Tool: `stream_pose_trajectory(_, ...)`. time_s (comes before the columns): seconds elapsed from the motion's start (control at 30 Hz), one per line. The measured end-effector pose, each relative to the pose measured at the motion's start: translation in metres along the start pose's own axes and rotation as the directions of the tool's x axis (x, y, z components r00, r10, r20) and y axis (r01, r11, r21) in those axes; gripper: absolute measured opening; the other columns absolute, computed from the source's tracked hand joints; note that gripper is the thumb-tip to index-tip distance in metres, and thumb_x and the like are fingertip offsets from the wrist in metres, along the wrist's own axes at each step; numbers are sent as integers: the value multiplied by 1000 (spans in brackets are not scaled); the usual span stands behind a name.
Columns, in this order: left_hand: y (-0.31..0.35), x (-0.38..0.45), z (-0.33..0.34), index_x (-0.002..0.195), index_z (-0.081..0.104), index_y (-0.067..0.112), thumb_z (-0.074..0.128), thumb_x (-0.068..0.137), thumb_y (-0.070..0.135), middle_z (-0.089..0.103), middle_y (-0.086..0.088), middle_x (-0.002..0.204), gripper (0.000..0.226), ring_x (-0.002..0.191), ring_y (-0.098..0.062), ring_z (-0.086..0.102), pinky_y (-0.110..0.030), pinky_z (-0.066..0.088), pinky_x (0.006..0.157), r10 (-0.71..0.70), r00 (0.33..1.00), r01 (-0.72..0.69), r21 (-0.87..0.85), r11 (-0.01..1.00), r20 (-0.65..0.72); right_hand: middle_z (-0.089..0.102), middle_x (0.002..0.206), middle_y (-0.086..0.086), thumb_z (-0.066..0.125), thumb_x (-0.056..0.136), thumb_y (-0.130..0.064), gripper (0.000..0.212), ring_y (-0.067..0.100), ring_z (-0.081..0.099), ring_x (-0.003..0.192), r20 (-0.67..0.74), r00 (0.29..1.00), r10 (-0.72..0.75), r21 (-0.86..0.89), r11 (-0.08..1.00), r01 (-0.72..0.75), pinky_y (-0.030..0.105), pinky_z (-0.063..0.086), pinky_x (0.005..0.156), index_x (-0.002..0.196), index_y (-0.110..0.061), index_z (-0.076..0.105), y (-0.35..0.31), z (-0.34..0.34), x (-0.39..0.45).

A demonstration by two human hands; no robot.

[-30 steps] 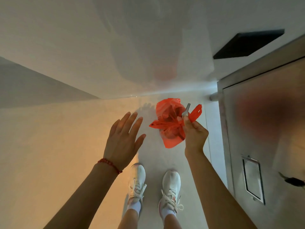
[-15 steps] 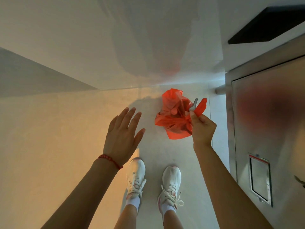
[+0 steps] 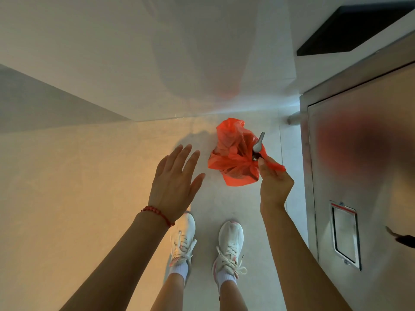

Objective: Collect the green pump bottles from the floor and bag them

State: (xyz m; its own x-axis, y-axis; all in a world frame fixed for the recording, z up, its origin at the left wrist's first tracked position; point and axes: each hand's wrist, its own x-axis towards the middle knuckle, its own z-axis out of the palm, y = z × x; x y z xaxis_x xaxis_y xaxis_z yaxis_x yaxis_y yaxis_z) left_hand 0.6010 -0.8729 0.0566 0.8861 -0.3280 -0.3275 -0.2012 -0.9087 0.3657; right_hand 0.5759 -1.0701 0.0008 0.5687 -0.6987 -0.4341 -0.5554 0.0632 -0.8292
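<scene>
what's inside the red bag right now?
A grey pump head sticks out of the red bag, which the right hand pinches. Dark shapes show through the plastic; bottle bodies, colour and count are covered.

The red bag (image 3: 233, 158) hides nearly all it carries: only a grey pump head (image 3: 258, 144) pokes out, the bottle below lost in the plastic (its colour cannot be told). The right hand (image 3: 275, 187) shows its back, fingertips hidden. A dark shape (image 3: 402, 239) is cut by the right edge.
</scene>
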Motion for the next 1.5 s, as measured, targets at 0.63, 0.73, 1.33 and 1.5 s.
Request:
stream_pose_trajectory(0.63, 30, -35, -49, 127, 47, 6, 57, 87, 27, 50, -20, 134, 46, 125, -38, 43, -54, 38, 98, 29, 999, -30, 23, 999, 25, 62, 125, 11, 63, 84, -27, 44, 28, 57, 116, 366, 923, -120, -498, 812, 303, 38, 40, 102, 123, -8, 55, -59, -53, -77)
stream_pose_trajectory(0.73, 39, -46, -77, 128, 47, 8, 55, 88, 30, 49, -17, 135, 46, 127, -35, 42, -52, 37, 99, 22, 999, -24, 40, 999, 43, 54, 135, 7, 56, 87, -37, 51, 23, 48, 126, 489, 859, -149, -611, 645, 460, 34, 37, 104, 131, -13, 47, -86, -68, -92)
stream_pose_trajectory(1.33, 146, -108, -299, 137, 35, 14, 43, 93, 36, 32, -10, 148, 50, 139, -27, 21, -45, 22, 110, 60, 974, -50, 50, 998, -219, 42, 144, 10, 49, 92, -34, 51, 24, 32, 137, 526, 727, -442, -580, 439, 686, 38, 24, 113, 135, -8, 42, -329, -165, -180)
stream_pose_trajectory(1.5, 173, -115, -368, 141, 25, 19, 33, 94, 41, 24, -4, 152, 52, 141, -21, 12, -39, 16, 112, 62, 955, -38, 87, 996, -290, 39, 146, 8, 43, 94, -37, 52, 21, 29, 138, 531, 650, -544, -553, 359, 752, 36, 23, 114, 138, -11, 35, -402, -194, -194)
